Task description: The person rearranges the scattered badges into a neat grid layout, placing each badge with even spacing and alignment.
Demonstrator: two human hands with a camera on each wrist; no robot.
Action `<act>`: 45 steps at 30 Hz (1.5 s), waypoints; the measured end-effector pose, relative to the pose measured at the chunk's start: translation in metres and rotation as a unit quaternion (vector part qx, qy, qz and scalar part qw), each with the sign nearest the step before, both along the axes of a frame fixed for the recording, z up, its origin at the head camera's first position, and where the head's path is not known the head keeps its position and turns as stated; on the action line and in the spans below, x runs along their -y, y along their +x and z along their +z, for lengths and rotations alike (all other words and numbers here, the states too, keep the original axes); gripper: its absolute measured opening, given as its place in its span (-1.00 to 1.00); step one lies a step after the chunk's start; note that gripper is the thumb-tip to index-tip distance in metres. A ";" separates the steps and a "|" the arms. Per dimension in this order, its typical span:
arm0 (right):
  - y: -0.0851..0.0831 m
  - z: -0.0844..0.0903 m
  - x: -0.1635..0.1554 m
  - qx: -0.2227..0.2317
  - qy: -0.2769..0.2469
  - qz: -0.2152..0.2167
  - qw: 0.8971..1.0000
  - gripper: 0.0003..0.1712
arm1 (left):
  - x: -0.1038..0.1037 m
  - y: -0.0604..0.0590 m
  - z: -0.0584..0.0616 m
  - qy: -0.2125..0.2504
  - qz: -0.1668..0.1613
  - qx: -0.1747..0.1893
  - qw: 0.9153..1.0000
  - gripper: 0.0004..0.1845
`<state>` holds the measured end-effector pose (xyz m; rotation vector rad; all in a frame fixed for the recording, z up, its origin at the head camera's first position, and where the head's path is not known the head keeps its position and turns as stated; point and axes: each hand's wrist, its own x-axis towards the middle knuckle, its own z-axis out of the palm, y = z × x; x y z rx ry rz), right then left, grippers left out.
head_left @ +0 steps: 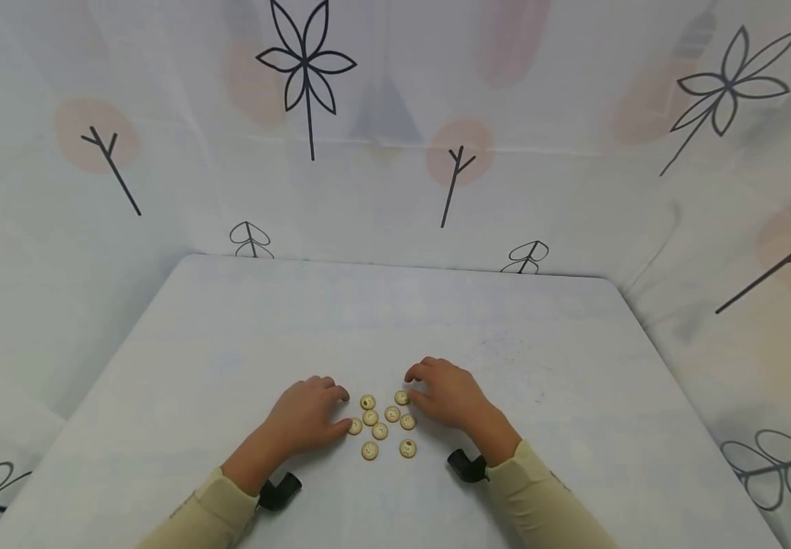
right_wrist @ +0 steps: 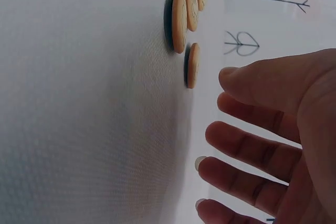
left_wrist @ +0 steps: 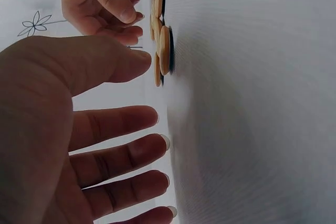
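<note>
1. The round tokens (head_left: 380,431) look like pale, unvarnished wood: matt, cream-tan, with smooth rounded edges.
2. The table (head_left: 230,343) has a white, matt top; close up, in the wrist views, it shows a fine woven or pebbled grain rather than a gloss.
3. The backdrop (head_left: 395,152) looks like thin, soft cloth or plastic sheeting, faintly creased, printed with dark line drawings.
4. The sleeves (head_left: 546,503) are matt beige knit fabric.

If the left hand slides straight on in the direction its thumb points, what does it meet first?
Probably the wooden button nearest the left hand; the thumb tip seems almost on it already, though contact is unclear.
</note>
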<state>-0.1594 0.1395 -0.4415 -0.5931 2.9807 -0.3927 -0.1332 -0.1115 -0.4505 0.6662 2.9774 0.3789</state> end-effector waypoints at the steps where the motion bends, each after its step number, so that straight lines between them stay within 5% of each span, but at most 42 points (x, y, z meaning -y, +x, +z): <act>1: 0.000 0.000 0.000 -0.002 -0.002 0.002 1.000 -0.80 | -0.001 0.000 0.000 -0.001 -0.003 0.001 1.000 -0.63; 16: 0.006 -0.004 0.008 0.018 -0.004 0.022 1.000 -0.79 | -0.005 0.005 -0.003 -0.003 -0.023 0.018 1.000 -0.64; 29: 0.006 0.000 0.007 0.024 0.010 0.044 0.999 -0.75 | -0.008 0.004 -0.004 0.014 -0.084 0.018 0.996 -0.77; 45: 0.001 -0.003 0.011 0.040 0.020 0.034 0.998 -0.77 | -0.008 0.004 -0.001 0.031 -0.084 0.034 0.995 -0.80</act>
